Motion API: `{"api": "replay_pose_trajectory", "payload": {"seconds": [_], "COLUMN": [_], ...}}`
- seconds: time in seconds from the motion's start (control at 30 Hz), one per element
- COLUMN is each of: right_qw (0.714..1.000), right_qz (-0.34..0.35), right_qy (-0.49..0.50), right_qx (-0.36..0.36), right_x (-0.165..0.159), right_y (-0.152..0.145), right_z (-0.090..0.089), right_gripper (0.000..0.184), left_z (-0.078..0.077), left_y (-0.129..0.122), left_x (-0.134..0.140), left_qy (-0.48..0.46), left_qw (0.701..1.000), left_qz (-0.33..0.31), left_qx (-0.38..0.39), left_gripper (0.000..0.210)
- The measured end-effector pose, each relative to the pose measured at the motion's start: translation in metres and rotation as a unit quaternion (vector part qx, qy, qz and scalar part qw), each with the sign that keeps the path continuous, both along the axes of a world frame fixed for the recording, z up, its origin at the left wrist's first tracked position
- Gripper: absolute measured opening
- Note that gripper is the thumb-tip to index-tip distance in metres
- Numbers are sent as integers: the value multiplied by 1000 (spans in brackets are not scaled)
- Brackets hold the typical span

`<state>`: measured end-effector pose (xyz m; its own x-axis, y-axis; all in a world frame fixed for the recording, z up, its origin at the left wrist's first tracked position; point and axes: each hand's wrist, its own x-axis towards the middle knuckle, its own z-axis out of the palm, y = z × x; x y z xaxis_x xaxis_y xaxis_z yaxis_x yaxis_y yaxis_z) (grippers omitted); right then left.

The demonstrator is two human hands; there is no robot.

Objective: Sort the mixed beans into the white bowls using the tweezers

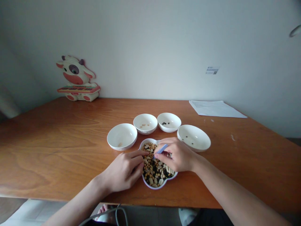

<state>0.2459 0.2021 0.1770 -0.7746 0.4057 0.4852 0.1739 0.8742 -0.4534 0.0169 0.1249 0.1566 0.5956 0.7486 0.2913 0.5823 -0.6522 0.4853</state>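
Note:
A scalloped white tray with a pale purple rim holds mixed beans, pale flat seeds and small dark seeds. My left hand is at its left side, fingers bent over the rim, the index finger reaching over the beans. In my right hand a pair of light purple tweezers is pinched, tips down among the beans; whether they grip anything is hidden. Around the tray's far side stand a left bowl and a second bowl with pale seeds, and a third bowl and a right bowl with dark ones.
On the brown wooden table, a cow-shaped toy keyboard stands at the back left against the wall. White paper sheets lie at the back right. A grey cable hangs below the table's front edge.

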Motion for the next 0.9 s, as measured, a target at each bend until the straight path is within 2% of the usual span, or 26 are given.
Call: {"api": "replay_pose_trajectory", "payload": {"seconds": [0.13, 0.47, 0.9], "right_qw": [999, 999, 999], "right_qz": [-6, -34, -16], "right_qy": [-35, -19, -31], "right_qx": [-10, -9, -19], "right_x": [-2, 3, -1], "right_y": [0, 1, 2], "right_z": [-6, -1, -6], "right_gripper": [19, 16, 17], "left_z": [0, -1, 2], "left_y": [1, 1, 1], "left_x": [0, 0, 1], "left_qy": [-2, -2, -6], "left_qw": [1000, 1000, 1000], "left_qz": [-5, -10, -16], "left_qx": [5, -3, 3], "left_gripper": [21, 21, 24]}}
